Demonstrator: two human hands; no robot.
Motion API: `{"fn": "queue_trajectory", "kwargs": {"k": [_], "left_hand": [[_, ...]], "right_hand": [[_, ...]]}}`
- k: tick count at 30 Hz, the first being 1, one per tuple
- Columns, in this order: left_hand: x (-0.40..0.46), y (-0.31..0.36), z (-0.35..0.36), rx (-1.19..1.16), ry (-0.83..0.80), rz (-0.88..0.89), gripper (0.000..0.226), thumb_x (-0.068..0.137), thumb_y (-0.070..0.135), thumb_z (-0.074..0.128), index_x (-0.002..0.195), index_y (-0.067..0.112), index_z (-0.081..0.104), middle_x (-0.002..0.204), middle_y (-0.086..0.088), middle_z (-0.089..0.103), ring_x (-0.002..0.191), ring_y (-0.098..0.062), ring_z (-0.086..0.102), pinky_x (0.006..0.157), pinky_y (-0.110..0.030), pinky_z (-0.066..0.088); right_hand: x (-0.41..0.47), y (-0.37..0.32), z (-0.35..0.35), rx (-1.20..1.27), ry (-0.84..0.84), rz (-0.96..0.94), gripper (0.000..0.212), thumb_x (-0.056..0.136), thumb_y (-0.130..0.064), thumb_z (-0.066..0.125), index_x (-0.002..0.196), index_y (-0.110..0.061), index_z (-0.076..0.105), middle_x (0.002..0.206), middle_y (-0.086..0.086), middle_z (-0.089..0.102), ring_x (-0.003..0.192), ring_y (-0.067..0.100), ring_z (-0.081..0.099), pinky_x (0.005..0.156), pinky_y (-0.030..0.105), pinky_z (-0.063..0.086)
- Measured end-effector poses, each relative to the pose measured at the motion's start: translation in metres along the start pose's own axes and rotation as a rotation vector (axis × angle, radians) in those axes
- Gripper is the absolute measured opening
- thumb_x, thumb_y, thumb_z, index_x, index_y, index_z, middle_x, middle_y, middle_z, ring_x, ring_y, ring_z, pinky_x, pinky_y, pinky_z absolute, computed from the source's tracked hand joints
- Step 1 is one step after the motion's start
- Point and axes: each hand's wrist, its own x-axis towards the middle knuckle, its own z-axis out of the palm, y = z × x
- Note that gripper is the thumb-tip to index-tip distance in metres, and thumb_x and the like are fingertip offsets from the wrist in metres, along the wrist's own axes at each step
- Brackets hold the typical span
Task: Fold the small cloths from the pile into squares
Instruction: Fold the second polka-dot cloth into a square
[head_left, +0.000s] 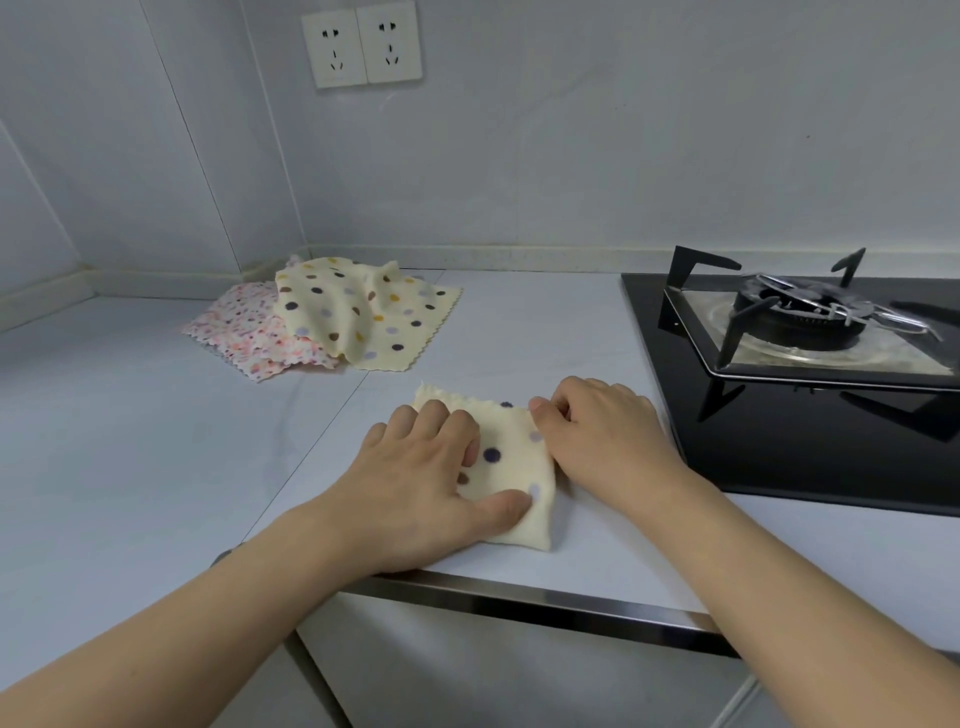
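A small yellow cloth (511, 470) with dots lies folded on the counter (156, 441), close to the front edge, at about 6 o'clock. The left hand (421, 483) rests on its left side. The fingers are bent and the thumb presses down on the cloth near the bottom. The right hand (602, 431) is at the cloth's right edge, and its thumb and fingers pinch the top right corner.

The pile (332, 317) sits far back at 11 o'clock, near the wall corner. It has dotted yellow cloths on top of pink ones. A black stove (810, 374) sits at 3 o'clock, just beside the right hand. Two sockets (362, 45) are on the wall at 12 o'clock.
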Motion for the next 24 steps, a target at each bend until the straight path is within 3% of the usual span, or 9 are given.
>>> {"fn": "queue_trajectory", "kwargs": {"k": [5, 8, 11, 15, 19, 24], "left_hand": [[0.001, -0.002, -0.001, -0.005, -0.012, 0.006, 0.056, 0.06, 0.087, 0.022, 0.08, 0.036, 0.03, 0.091, 0.019, 0.034, 0.091, -0.011, 0.032, 0.082, -0.029, 0.029], [0.002, -0.004, -0.004, 0.013, -0.013, 0.017, 0.056, 0.06, 0.087, 0.023, 0.08, 0.036, 0.032, 0.09, 0.019, 0.036, 0.09, -0.011, 0.035, 0.08, -0.029, 0.03], [0.001, -0.001, -0.015, 0.049, 0.042, 0.025, 0.055, 0.059, 0.083, 0.022, 0.082, 0.035, 0.038, 0.09, 0.017, 0.04, 0.09, -0.011, 0.037, 0.08, -0.03, 0.029], [-0.007, 0.02, -0.017, 0.086, 0.224, 0.051, 0.056, 0.066, 0.079, 0.02, 0.084, 0.032, 0.043, 0.087, 0.014, 0.043, 0.087, -0.014, 0.038, 0.081, -0.031, 0.032], [-0.011, 0.036, -0.002, 0.254, 0.215, 0.003, 0.063, 0.071, 0.084, 0.016, 0.091, 0.029, 0.041, 0.089, 0.012, 0.04, 0.086, -0.016, 0.036, 0.08, -0.033, 0.036], [-0.009, 0.04, -0.001, 0.27, 0.404, 0.037, 0.034, 0.069, 0.051, 0.04, 0.074, 0.018, 0.045, 0.072, 0.002, 0.044, 0.064, -0.022, 0.034, 0.059, -0.033, 0.03]], "right_hand": [[0.002, 0.001, -0.001, 0.075, -0.043, -0.051, 0.028, 0.098, -0.039, 0.038, 0.082, -0.022, 0.053, 0.091, -0.007, 0.056, 0.092, 0.021, 0.047, 0.082, 0.034, 0.03], [0.0, 0.001, -0.003, 0.334, -0.085, -0.092, 0.025, 0.097, -0.038, 0.043, 0.084, -0.019, 0.053, 0.074, -0.007, 0.057, 0.077, 0.019, 0.052, 0.071, 0.032, 0.033], [-0.001, 0.003, -0.004, 0.608, -0.136, -0.093, 0.014, 0.097, -0.029, 0.049, 0.086, -0.02, 0.051, 0.063, -0.001, 0.055, 0.055, 0.013, 0.042, 0.059, 0.03, 0.034], [0.003, 0.005, -0.005, 0.746, -0.047, -0.02, 0.013, 0.093, -0.014, 0.054, 0.082, -0.02, 0.055, 0.066, 0.002, 0.063, 0.056, 0.006, 0.052, 0.061, 0.029, 0.038], [0.004, 0.003, -0.008, 0.873, -0.025, 0.046, 0.017, 0.089, -0.002, 0.055, 0.08, -0.017, 0.056, 0.063, 0.001, 0.057, 0.052, 0.0, 0.055, 0.061, 0.027, 0.037], [-0.001, 0.003, -0.013, 0.998, -0.065, 0.08, 0.019, 0.085, 0.003, 0.054, 0.083, -0.016, 0.056, 0.061, 0.0, 0.057, 0.058, 0.013, 0.045, 0.057, 0.027, 0.034]]}}
